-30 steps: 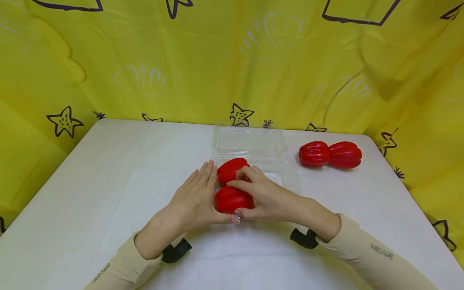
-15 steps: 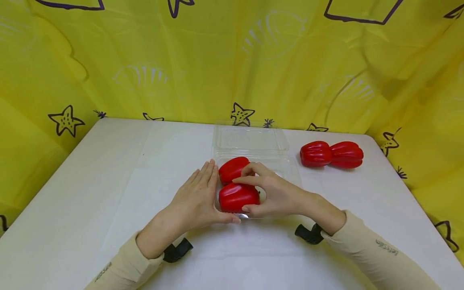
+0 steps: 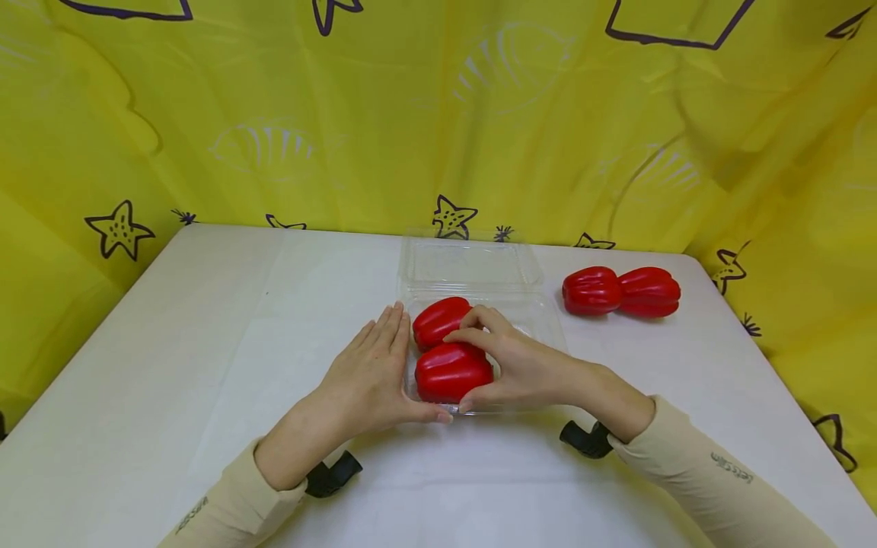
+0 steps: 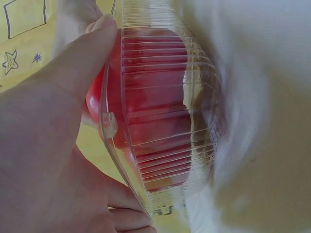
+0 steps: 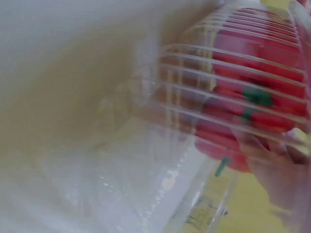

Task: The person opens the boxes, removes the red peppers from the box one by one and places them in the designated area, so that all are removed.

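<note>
Two red bell peppers lie one behind the other in the left part of a clear plastic clamshell container. My right hand reaches in from the right and grips the near bell pepper, index finger over its far side and thumb at its near side. Its curled fingers overlap the end of the far bell pepper. My left hand lies with straight fingers along the container's left edge, its thumb stretched along the front rim. Through the ribbed wall, the right wrist view shows green stems on the peppers.
The container's lid stands folded back toward the yellow curtain. Two more red bell peppers sit end to end on the white table, right of the container.
The near bell pepper has shifted slightly to the right, and my right hand has moved right with it. My left hand has stayed at the container's edge.
</note>
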`<action>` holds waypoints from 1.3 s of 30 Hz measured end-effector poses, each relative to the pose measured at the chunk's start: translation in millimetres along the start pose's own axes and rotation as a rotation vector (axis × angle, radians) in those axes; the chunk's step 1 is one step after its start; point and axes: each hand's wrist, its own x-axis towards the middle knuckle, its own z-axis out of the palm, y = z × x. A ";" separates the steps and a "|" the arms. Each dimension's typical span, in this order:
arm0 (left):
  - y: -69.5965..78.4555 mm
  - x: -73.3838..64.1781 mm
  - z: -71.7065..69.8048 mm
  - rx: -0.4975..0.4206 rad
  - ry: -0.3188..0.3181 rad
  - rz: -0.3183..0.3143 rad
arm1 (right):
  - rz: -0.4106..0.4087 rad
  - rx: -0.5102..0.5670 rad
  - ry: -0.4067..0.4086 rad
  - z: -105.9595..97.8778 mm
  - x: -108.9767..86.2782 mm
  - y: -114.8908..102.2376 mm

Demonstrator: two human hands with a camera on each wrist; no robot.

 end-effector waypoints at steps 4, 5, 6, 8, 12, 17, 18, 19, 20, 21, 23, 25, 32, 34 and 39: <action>-0.2 -0.2 0.2 -0.002 0.004 -0.001 | -0.011 0.022 0.008 -0.1 1.0 0.6; -0.1 -0.3 0.1 -0.003 0.004 -0.002 | -0.021 0.025 0.010 -0.1 1.2 0.6; 0.0 -0.4 0.1 -0.004 0.003 -0.003 | -0.032 0.029 0.013 0.0 1.3 0.5; 0.2 -0.4 -0.2 -0.008 0.003 -0.005 | -0.058 0.019 0.028 0.2 1.8 0.1; 0.6 0.0 -0.3 -0.014 0.000 -0.006 | -0.117 -0.043 0.060 0.2 1.7 -0.5; 0.6 0.2 -0.6 -0.022 -0.006 -0.006 | -0.110 -0.070 0.034 -4.8 -1.5 -2.6; 0.4 0.1 -0.7 -0.022 -0.006 -0.006 | -0.102 -0.065 0.024 -6.1 -2.4 -3.0; 0.3 0.0 -0.8 -0.020 -0.006 -0.006 | -0.095 -0.062 0.013 -7.4 -3.3 -3.3; 0.1 -0.1 -0.9 -0.017 -0.005 -0.006 | -0.091 -0.058 0.006 -8.4 -4.0 -3.6; 0.0 -0.2 -1.0 -0.014 -0.005 -0.007 | -0.091 -0.054 0.001 -9.1 -4.3 -3.4; -0.2 -0.3 -1.1 -0.012 -0.005 -0.006 | -0.092 -0.052 -0.012 -9.1 -4.5 -2.8; -0.4 -0.3 -0.9 -0.008 -0.006 -0.006 | -0.094 -0.054 -0.018 -7.9 -4.2 -2.3; -1.2 -0.2 -0.2 0.005 -0.005 -0.009 | -0.095 -0.059 0.035 -2.8 -5.8 -1.1; -1.1 0.0 0.0 0.007 -0.003 -0.007 | -0.106 -0.065 0.057 -3.2 -6.5 -1.3; -1.2 0.1 0.3 0.015 0.006 0.000 | -0.114 -0.055 0.072 -7.6 -7.8 -2.4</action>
